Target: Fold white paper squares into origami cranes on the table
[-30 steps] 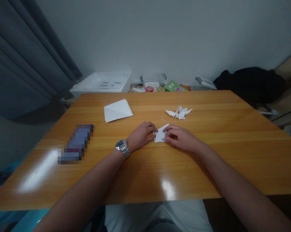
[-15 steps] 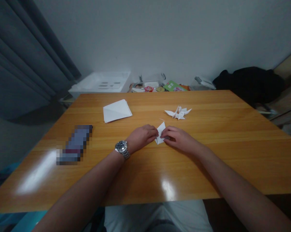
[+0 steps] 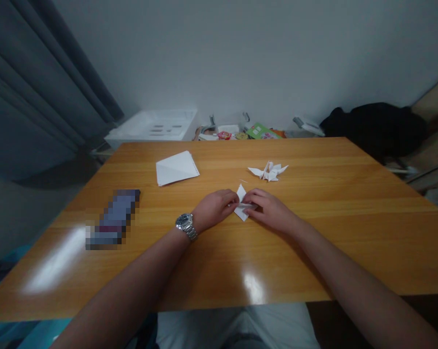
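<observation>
**A broad worktop (image 3: 349, 203), with one small folded paper (image 3: 244, 214) gripped at its near middle**

The glossy wooden worktop fills most of the view. Over it, the left hand (image 3: 219, 208) and the right hand (image 3: 271, 208) meet from opposite sides, each grasping the folded paper with its fingertips: the left on its left corner, the right on its right side. Whether both thumbs press down on it is hidden.

Off to the left lies a dark pixelated device (image 3: 117, 213). Beyond the left hand sits a stack of white sheets (image 3: 177, 168); beyond the right hand, a paper crane (image 3: 272, 173), wings spread.

The folded paper itself is smaller, lying on the worktop with one point facing away and one facing the person, a raised ridge across its middle. That ridge looks like the weak spot: uneven pressure from the two sides could set a crease askew, and a hard outward pull could tear the thin corners. On such a smooth surface, a loosened pinch might let the layers spring apart or slip.

Smallest is a thin pale sliver (image 3: 243, 181) just past the far point.
</observation>
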The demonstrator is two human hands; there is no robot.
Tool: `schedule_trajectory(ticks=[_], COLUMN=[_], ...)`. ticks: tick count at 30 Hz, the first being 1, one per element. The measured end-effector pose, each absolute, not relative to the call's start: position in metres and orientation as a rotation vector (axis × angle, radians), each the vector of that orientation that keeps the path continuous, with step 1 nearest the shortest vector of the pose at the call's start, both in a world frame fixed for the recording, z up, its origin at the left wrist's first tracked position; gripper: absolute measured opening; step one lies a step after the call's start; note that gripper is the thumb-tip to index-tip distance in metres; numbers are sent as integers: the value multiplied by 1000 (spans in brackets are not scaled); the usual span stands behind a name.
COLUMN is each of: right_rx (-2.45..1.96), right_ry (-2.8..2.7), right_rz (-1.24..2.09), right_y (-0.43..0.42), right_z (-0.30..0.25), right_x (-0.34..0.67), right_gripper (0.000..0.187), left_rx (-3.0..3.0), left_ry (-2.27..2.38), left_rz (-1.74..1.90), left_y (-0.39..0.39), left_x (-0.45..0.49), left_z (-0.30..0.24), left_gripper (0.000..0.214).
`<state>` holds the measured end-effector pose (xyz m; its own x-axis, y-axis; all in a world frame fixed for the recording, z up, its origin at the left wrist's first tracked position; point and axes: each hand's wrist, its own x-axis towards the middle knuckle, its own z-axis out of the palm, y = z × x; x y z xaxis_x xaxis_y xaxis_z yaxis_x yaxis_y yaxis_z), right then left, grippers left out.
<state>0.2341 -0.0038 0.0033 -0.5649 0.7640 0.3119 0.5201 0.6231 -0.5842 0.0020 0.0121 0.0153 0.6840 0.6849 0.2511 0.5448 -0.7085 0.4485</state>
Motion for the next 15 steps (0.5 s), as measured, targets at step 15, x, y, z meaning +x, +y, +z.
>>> schedule_trajectory(ticks=[15], right_rx=[-1053], right_ry=[-2286], right_rz=[498], right_y=[0], right_z=[1], right_x=[231], right_gripper=[13], left_rx=[2593], left_ry=[1013], left_rz=[634], left_y=[15], left_x=[6], left_z=[6], left_gripper=[16])
